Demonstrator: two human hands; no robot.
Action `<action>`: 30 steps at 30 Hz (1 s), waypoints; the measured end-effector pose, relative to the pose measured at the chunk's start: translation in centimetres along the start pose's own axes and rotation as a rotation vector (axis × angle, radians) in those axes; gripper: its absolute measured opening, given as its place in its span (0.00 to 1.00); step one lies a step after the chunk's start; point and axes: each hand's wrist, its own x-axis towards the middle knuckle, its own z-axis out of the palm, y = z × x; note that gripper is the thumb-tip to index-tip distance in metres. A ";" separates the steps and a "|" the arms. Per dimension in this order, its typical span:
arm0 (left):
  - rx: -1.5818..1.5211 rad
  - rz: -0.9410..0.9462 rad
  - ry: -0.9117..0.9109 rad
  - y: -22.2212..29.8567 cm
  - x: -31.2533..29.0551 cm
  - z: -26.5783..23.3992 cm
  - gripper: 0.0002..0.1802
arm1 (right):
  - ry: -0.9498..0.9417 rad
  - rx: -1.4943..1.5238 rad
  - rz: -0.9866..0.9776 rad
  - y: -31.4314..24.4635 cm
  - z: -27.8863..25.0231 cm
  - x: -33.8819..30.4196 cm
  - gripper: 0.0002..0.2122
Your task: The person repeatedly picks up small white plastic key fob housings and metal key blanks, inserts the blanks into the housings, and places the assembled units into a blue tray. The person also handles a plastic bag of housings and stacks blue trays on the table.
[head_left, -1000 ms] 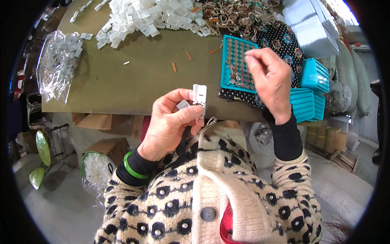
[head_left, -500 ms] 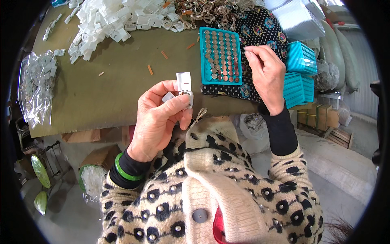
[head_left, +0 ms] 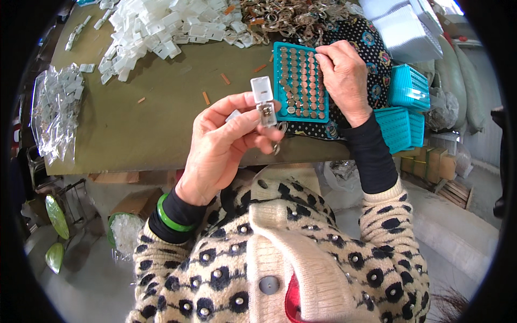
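Observation:
My left hand [head_left: 215, 145] is closed on a small white plastic battery case [head_left: 262, 89] with its hinged lid raised. Metal parts show inside the lower half. A second white piece [head_left: 232, 116] shows behind the thumb, and a thin coiled wire [head_left: 280, 134] hangs below the fingers. Just right of the case lies a teal tray [head_left: 277, 70] holding rows of round, shiny button cells [head_left: 305, 76]. Over the tray's upper right edge, my right hand [head_left: 344, 78] has thumb and fingers pinched together. What they hold, if anything, is hidden.
A heap of white cases [head_left: 156, 32] and a tangle of wires [head_left: 296, 16] cover the table's far side. Small orange strips [head_left: 206, 98] lie scattered. Stacked teal trays [head_left: 409, 89] stand at right, a patterned cloth [head_left: 377, 59] beside them. A clear bag [head_left: 56, 116] lies left.
My left hand has moved farther forward with the battery case, and its thumb now uncovers the case's inside. My right hand has moved forward and left to the tray's edge. The view has shifted slightly.

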 end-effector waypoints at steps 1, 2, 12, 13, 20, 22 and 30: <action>-0.016 0.010 -0.033 0.2 0.1 -0.1 0.16 | -0.024 0.006 -0.003 0.0 -0.1 0.2 0.02; -0.006 0.003 -0.066 0.4 0.4 -0.3 0.16 | -0.069 0.001 0.029 0.0 -0.2 0.4 0.02; -0.096 0.027 -0.091 0.6 1.1 -0.8 0.18 | -0.059 0.505 0.272 -6.9 -3.7 0.0 0.02; -0.099 0.023 -0.092 0.5 1.1 -0.9 0.19 | -0.093 0.560 0.318 -7.9 -4.1 -0.6 0.03; -0.146 0.038 -0.073 -0.1 0.8 -0.8 0.19 | 0.062 0.522 -0.075 -10.1 -2.2 -1.3 0.07; -0.152 0.050 -0.064 -0.2 0.6 -0.7 0.18 | 0.070 0.521 -0.096 -10.4 -1.9 -1.5 0.08; -0.105 0.075 -0.016 -0.6 0.0 -0.4 0.11 | 0.117 0.405 -0.223 -11.0 -1.7 -2.1 0.07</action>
